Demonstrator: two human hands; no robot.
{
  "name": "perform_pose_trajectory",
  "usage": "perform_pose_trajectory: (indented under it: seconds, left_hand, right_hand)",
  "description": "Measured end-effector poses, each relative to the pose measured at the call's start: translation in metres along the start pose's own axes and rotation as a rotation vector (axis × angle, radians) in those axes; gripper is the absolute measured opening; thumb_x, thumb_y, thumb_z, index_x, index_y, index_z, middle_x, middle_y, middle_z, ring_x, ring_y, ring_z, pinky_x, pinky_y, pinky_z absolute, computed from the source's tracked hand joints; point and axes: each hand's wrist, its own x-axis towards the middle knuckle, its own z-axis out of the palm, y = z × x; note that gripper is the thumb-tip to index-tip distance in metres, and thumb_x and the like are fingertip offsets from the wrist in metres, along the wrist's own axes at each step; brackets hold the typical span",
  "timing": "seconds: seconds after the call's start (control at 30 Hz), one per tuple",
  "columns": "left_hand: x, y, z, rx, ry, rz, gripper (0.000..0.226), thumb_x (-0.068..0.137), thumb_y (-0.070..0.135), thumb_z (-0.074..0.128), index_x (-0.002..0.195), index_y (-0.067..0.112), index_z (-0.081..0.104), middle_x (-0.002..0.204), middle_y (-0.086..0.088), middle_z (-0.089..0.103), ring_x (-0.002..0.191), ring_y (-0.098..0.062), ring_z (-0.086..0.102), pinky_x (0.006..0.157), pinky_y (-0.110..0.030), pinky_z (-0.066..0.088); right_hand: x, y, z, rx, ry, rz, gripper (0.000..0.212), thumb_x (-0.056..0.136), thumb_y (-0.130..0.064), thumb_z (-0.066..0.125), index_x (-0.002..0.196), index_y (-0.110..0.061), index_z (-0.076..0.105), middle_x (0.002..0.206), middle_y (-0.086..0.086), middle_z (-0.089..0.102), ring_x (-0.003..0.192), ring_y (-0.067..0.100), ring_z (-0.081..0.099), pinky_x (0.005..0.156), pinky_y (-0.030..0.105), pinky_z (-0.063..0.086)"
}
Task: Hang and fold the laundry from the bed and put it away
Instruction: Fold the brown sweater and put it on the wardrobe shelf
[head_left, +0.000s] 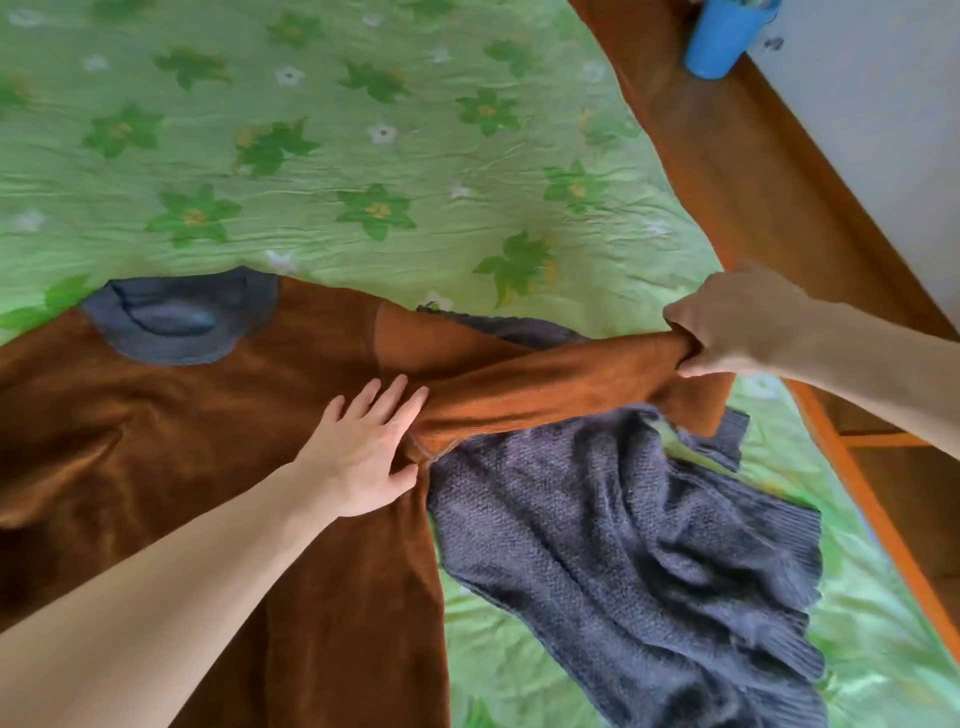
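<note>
Left hand (363, 457) flat, fingers spread, pinned rust-brown velour sweater (208, 441) at armpit; right hand (727, 327) clenched sleeve end, sleeve axis running rightward.

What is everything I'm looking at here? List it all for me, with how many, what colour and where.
brown sweater: one, rust brown with a grey-blue collar, spread flat on the bed at left and centre
grey knit garment: one, dark grey, crumpled at lower right, partly under the brown sleeve
bedspread: one, light green with green and white flowers, covering the bed
bed frame: one, orange-brown wood, along the right side
blue cup: one, blue, top right on the frame's ledge
left hand: one, fingers straight, pressing the sweater beside the armpit
right hand: one, gripping the brown sleeve near its cuff
</note>
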Motion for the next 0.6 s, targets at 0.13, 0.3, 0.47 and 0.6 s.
perform_pose_trajectory:
  seconds: [0.13,0.3,0.47,0.6]
  left_hand:
    - [0.002,0.001,-0.001,0.027,0.022,0.005,0.088,0.095,0.068,0.033,0.167,0.031,-0.005,0.176,-0.003,-0.002,0.162,-0.026,0.002,0.129,-0.051,0.015]
    - [0.008,0.013,-0.004,-0.089,0.194,0.113,0.074,0.100,0.062,0.016,0.168,0.032,0.013,0.174,0.000,0.016,0.162,-0.021,0.010,0.130,-0.048,0.015]
    - [0.043,0.038,-0.014,-0.185,0.375,0.125,0.058,0.111,0.040,0.018,0.160,0.021,0.040,0.168,-0.002,0.036,0.158,-0.021,0.025,0.128,-0.045,0.022]
    - [0.079,0.054,-0.016,-0.257,0.378,0.073,0.048,0.109,0.020,0.044,0.157,0.012,0.043,0.157,-0.009,0.051,0.152,-0.028,0.039,0.124,-0.048,0.031]
  right_hand:
    - [0.008,0.031,0.036,0.455,-0.094,0.049,0.037,0.089,-0.061,0.070,0.088,-0.024,0.064,0.081,-0.007,0.061,0.085,0.023,0.062,0.074,0.036,0.051]
    - [-0.011,0.054,0.076,1.056,-0.090,0.118,0.072,0.072,-0.081,0.073,0.097,-0.013,0.074,0.097,0.000,0.072,0.095,0.024,0.065,0.089,0.043,0.049]
    - [-0.014,0.066,0.096,1.240,0.025,0.206,0.057,0.067,-0.072,0.081,0.085,-0.018,0.076,0.086,0.008,0.073,0.084,0.031,0.066,0.074,0.037,0.046]
    - [-0.018,0.071,0.113,1.016,-0.056,0.183,0.035,0.077,-0.061,0.081,0.085,-0.027,0.075,0.069,-0.004,0.073,0.065,0.015,0.067,0.062,0.029,0.047]
